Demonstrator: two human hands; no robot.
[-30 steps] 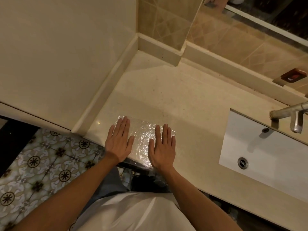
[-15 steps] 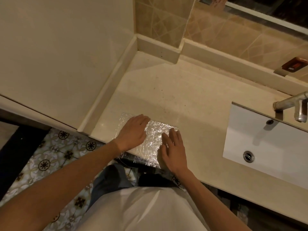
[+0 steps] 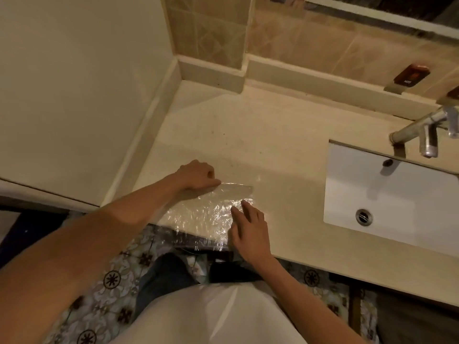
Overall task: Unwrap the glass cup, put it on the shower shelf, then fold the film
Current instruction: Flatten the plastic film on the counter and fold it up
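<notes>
A sheet of clear crinkled film [image 3: 206, 214] lies flat on the beige counter [image 3: 260, 145], its near edge hanging over the counter's front. My left hand [image 3: 197, 176] is curled at the film's far left corner, fingertips pinching that edge. My right hand [image 3: 249, 232] rests flat with fingers spread on the film's right side. The glass cup and the shower shelf are not in view.
A white rectangular sink [image 3: 387, 194] with a drain is set in the counter at the right, under a metal tap [image 3: 419, 135]. A wall panel [image 3: 74, 83] rises to the left. Patterned floor tiles [image 3: 99, 294] lie below.
Both hands lay flat on the film a second ago. My left hand has since curled and moved to the far left corner, taking hold of the edge; my right hand shifted to the right side.
</notes>
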